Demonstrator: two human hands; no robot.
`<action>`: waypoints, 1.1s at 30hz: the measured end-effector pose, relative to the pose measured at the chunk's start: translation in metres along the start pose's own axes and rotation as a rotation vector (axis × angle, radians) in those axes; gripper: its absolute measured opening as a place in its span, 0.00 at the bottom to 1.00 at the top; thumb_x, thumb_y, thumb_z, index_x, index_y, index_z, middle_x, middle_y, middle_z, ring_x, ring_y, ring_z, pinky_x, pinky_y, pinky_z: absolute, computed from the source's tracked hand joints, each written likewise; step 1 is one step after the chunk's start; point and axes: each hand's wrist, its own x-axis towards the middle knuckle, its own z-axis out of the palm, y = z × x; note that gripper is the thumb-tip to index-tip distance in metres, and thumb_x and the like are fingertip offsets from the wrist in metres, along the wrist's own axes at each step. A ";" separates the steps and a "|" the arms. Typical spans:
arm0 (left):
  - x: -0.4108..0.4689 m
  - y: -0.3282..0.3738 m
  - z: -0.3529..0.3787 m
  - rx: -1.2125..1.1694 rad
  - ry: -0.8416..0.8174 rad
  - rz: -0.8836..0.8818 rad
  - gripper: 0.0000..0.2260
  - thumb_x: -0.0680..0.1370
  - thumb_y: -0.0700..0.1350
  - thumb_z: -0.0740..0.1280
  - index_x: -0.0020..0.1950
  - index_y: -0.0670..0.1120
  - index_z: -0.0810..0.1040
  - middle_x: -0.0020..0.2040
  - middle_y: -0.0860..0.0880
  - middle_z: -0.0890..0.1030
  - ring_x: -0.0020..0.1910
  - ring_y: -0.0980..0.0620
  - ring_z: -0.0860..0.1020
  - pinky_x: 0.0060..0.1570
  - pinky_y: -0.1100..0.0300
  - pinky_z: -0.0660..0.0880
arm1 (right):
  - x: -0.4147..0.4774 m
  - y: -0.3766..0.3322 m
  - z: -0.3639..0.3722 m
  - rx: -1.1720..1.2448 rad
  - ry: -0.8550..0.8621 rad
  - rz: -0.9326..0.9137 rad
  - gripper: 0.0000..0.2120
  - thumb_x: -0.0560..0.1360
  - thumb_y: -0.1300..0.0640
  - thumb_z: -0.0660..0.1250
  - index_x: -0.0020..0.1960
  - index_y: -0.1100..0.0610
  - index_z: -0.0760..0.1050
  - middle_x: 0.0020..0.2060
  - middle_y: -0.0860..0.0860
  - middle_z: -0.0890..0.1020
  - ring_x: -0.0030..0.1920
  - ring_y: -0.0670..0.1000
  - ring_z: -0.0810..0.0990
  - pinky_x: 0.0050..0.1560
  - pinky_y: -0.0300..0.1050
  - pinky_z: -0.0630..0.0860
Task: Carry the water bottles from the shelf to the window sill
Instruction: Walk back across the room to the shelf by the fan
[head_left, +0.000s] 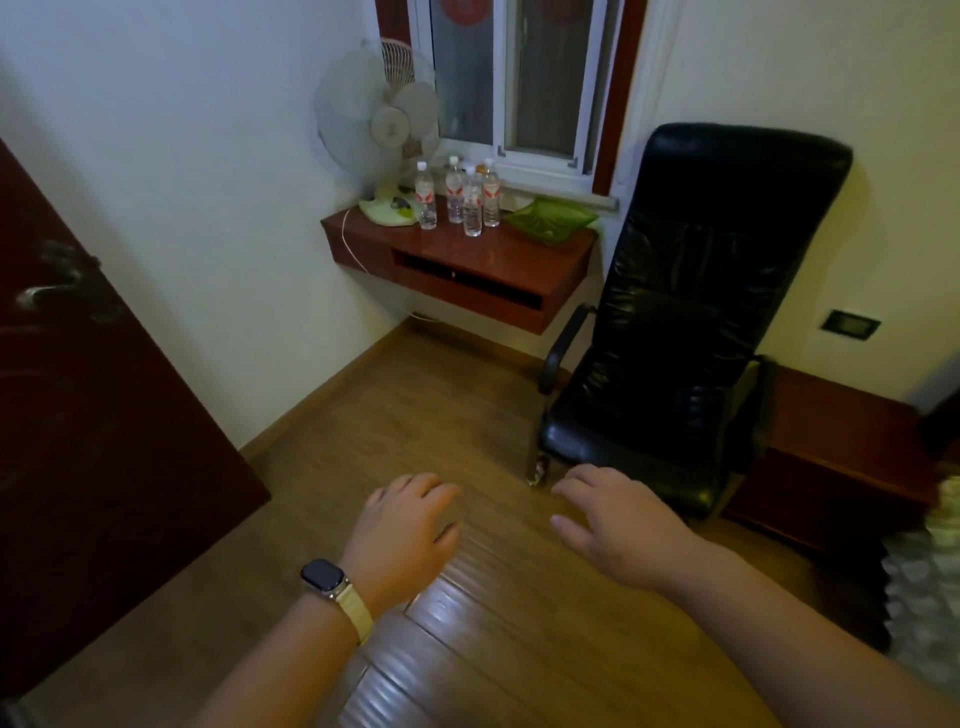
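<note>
Four water bottles (470, 200) with red labels stand upright, clustered on the red wall-mounted shelf (457, 260) under the window (511, 83), between a desk fan (387, 140) and a green glass dish (550, 218). A black office chair (685, 312) stands just right of the shelf. Left hand (405, 535) and right hand (618, 525), both empty with fingers loosely spread, hover apart over the wood floor (441, 405).

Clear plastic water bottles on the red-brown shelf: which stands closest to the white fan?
The leftmost bottle, standing apart from the other three, beside the fan's base.
</note>
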 end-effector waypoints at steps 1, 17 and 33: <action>0.014 -0.009 -0.004 0.005 0.006 0.002 0.18 0.80 0.56 0.62 0.69 0.53 0.74 0.67 0.53 0.75 0.68 0.51 0.71 0.65 0.52 0.67 | 0.014 -0.001 -0.003 0.008 0.006 -0.001 0.23 0.77 0.36 0.57 0.68 0.43 0.70 0.64 0.42 0.73 0.63 0.45 0.72 0.60 0.45 0.73; 0.172 -0.121 -0.015 0.024 -0.016 -0.099 0.22 0.80 0.60 0.58 0.72 0.56 0.70 0.71 0.55 0.72 0.71 0.53 0.68 0.69 0.52 0.65 | 0.231 0.017 -0.016 0.057 -0.033 -0.088 0.23 0.77 0.36 0.56 0.69 0.43 0.69 0.66 0.42 0.72 0.64 0.44 0.71 0.61 0.45 0.73; 0.429 -0.185 -0.037 0.052 -0.035 -0.179 0.21 0.80 0.59 0.58 0.72 0.55 0.69 0.71 0.53 0.72 0.71 0.53 0.68 0.69 0.53 0.65 | 0.499 0.110 -0.066 0.119 -0.131 -0.148 0.24 0.79 0.37 0.55 0.72 0.46 0.67 0.68 0.45 0.71 0.68 0.48 0.68 0.67 0.50 0.68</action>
